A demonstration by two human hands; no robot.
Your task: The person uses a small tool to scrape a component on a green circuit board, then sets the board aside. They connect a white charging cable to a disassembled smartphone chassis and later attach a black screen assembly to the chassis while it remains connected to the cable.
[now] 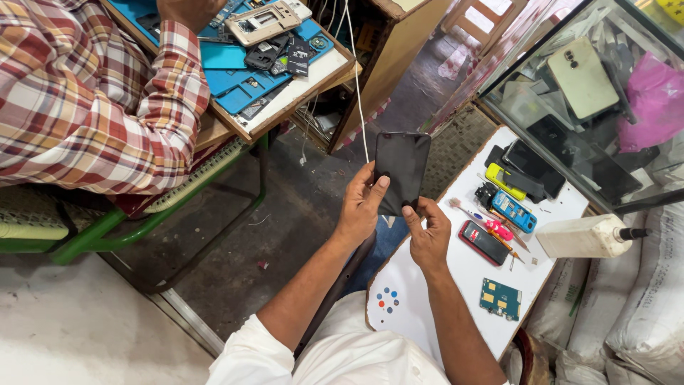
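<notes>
Gripping black phone: pinched by left hand and right hand, held above white counter.

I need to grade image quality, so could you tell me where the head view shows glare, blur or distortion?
Head view: sharp on the phone held by both hands; reflections glaze the glass case; the edges bow from a wide lens; the floor at lower left is washed out.

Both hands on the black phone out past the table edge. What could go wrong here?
1. The black phone is pinched by left hand and right hand fingertips over bare floor, beyond the white table; a slip likely means a drop.
2. The white cable hanging beside it could snag.
3. The right elbow could sweep the green circuit board off the table.
</notes>
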